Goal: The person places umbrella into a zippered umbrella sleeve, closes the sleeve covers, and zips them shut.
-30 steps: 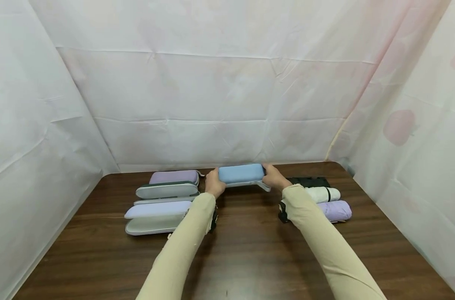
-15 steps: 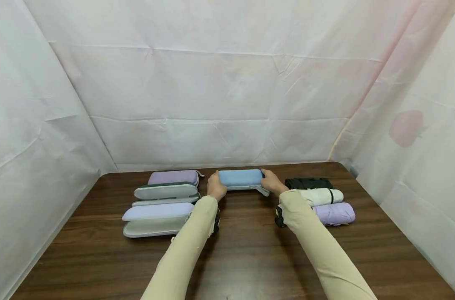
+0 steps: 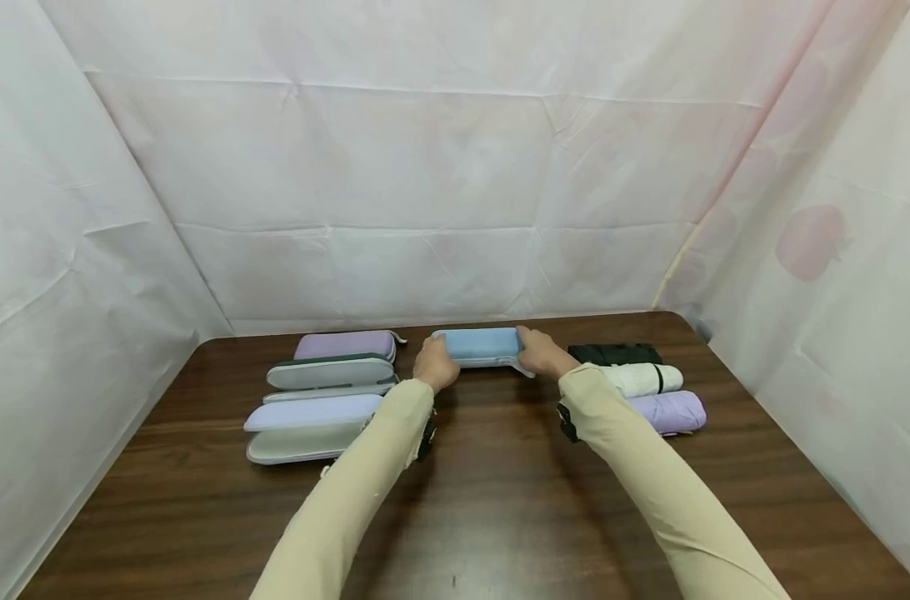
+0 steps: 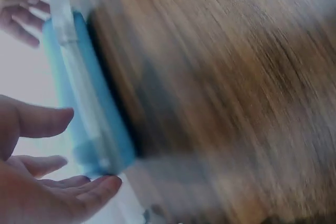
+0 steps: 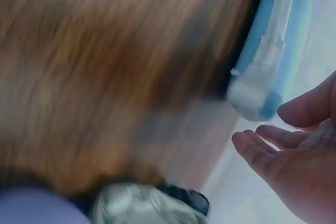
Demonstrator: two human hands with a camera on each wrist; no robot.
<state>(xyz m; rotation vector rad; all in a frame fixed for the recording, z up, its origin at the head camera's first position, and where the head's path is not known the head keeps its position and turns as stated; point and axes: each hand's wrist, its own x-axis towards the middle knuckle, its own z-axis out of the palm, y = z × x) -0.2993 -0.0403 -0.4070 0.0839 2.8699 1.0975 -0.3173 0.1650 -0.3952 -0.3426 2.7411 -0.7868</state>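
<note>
A light blue oblong zip case [image 3: 479, 343] with a pale zip band and strap lies near the back edge of the table, midway across. My left hand [image 3: 436, 363] is at its left end. In the left wrist view the fingertips [image 4: 112, 182] are right at the end of the case [image 4: 86, 93], with the thumb apart from it. At the other end is my right hand [image 3: 543, 353]; in the right wrist view its loosely extended fingers and thumb [image 5: 302, 111] are beside the end of the case, not wrapped round it.
On the left, a closed purple case [image 3: 346, 343], an opened grey-green case [image 3: 331, 374] and an opened lavender case [image 3: 316, 412] form a column. Rolled black [image 3: 614, 354], white [image 3: 642, 379] and purple [image 3: 672, 412] bundles, like folded umbrellas, lie right. White sheeting [image 3: 440, 192] surrounds the table [image 3: 485, 517].
The blue case has come down slightly onto the table between the two hands. Both hands have loosened at its ends. The head view has tilted a little.
</note>
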